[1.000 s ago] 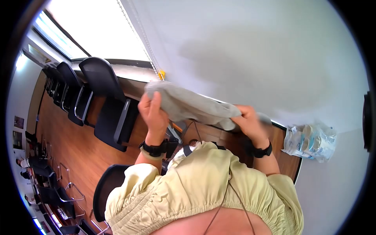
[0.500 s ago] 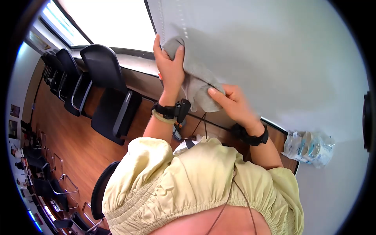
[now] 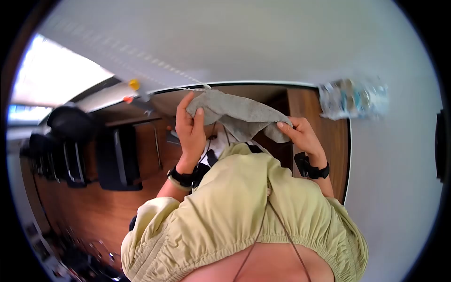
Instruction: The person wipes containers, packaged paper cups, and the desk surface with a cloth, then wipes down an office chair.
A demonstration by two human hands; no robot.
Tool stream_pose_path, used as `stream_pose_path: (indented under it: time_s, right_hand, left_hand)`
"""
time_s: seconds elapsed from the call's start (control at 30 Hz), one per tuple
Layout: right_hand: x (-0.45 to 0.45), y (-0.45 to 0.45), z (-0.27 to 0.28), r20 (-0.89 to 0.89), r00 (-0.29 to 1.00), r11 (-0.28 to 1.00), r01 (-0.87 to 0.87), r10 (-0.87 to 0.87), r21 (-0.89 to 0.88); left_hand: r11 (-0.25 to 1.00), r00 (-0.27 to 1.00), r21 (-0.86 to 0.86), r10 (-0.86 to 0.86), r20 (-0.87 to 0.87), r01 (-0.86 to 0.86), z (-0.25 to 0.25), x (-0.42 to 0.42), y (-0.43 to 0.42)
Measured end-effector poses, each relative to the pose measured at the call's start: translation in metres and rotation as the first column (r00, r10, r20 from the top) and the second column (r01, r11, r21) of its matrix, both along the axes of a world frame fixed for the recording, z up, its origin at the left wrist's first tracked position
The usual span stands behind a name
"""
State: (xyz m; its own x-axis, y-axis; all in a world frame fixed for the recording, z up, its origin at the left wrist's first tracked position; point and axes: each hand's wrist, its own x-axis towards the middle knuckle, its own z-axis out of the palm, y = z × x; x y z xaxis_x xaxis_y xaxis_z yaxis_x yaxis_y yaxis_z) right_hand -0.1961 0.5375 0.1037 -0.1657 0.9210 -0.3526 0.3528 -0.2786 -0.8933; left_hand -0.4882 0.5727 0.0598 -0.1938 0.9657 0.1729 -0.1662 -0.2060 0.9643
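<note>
While the left hand (image 3: 190, 136) is pinching one end of a grey cloth (image 3: 244, 112), the right hand (image 3: 306, 138) is gripping the opposite end, and folds are sagging between them. Step in hand: apparently spreading the cloth; the next move is probably calling for firm grips at both ends. Fabric is hiding some fingers. Beyond the right hand, a plastic-wrapped pack (image 3: 353, 99) is showing only blurred contents.

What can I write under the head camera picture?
Left hand and right hand hold a grey cloth between them.
</note>
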Motion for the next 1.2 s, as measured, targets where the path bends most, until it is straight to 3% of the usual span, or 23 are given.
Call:
stream_pose_path:
  time_s: [0.1,0.13,0.2,0.3,0.33,0.43,0.57,0.6,0.67,0.73,0.8,0.83,0.87,1.03,1.1,1.13,1.2]
  right_hand:
    - [0.038,-0.047,-0.001,0.031,0.976,0.977,0.214,-0.214,-0.006]
    - [0.049,-0.062,-0.001,0.042,0.956,0.957,0.289,-0.289,0.007]
    - [0.071,-0.090,0.000,0.118,0.911,0.918,0.392,-0.396,0.056]
    - [0.114,-0.136,-0.005,0.315,0.898,0.950,0.268,-0.307,0.161]
    - [0.120,-0.151,-0.008,0.103,0.842,0.847,0.532,-0.530,0.011]
    - [0.139,-0.180,-0.005,0.039,0.763,0.762,0.640,-0.645,0.093]
    - [0.181,-0.224,-0.023,0.073,0.776,0.779,0.624,-0.627,0.061]
    - [0.184,-0.229,-0.029,0.124,0.759,0.766,0.642,-0.639,0.016]
    - [0.171,-0.223,-0.028,0.126,0.748,0.748,0.661,-0.652,-0.054]
    - [0.165,-0.222,-0.033,0.128,0.749,0.741,0.662,-0.650,-0.115]
    - [0.157,-0.224,-0.041,0.137,0.755,0.735,0.655,-0.641,-0.172]
    - [0.150,-0.230,-0.039,0.128,0.723,0.704,0.690,-0.678,-0.168]
    - [0.143,-0.236,-0.034,0.125,0.689,0.670,0.724,-0.714,-0.164]
    - [0.136,-0.301,-0.024,0.201,0.412,0.397,0.911,-0.889,-0.108]
    - [0.145,-0.334,-0.034,0.183,0.227,0.225,0.974,-0.957,-0.034]
    - [0.155,-0.355,-0.042,0.304,0.180,0.196,0.980,-0.936,0.022]
    - [0.158,-0.385,-0.066,0.498,-0.047,0.117,0.949,-0.866,0.293]
  left_hand:
    - [0.974,0.952,-0.098,-0.222,-0.208,0.206,0.007,0.033,-0.016]
    - [0.945,0.861,-0.197,-0.320,-0.396,0.261,0.017,0.039,-0.017]
    - [0.871,0.793,-0.224,-0.490,-0.361,0.437,0.021,0.065,-0.019]
    - [0.742,0.625,-0.224,-0.659,-0.418,0.632,0.027,0.109,-0.024]
    - [0.694,0.559,-0.222,-0.696,-0.451,0.685,0.027,0.120,-0.029]
    - [0.571,0.432,-0.202,-0.769,-0.471,0.796,0.013,0.150,-0.049]
    - [0.402,0.173,-0.383,-0.843,-0.509,0.832,0.001,0.167,-0.064]
    - [0.433,0.237,-0.281,-0.813,-0.532,0.857,-0.011,0.168,-0.067]
    - [0.432,0.234,-0.443,-0.870,-0.434,0.785,0.004,0.167,-0.066]
    - [0.451,0.335,-0.463,-0.888,-0.314,0.763,-0.012,0.163,-0.061]
    - [0.416,0.322,-0.553,-0.909,-0.264,0.722,-0.015,0.160,-0.046]
    - [0.392,0.312,-0.595,-0.920,-0.237,0.702,-0.016,0.162,-0.041]
    - [0.385,0.419,-0.478,-0.907,-0.038,0.790,-0.020,0.171,-0.042]
    - [0.175,0.104,-0.356,-0.972,-0.211,0.918,-0.025,0.239,-0.025]
    - [0.011,-0.034,-0.323,-0.990,-0.134,0.946,-0.022,0.282,-0.044]
    - [-0.061,-0.100,-0.298,-0.988,-0.116,0.953,-0.022,0.303,-0.054]
    - [-0.154,-0.194,-0.230,-0.967,-0.166,0.961,-0.029,0.338,-0.079]
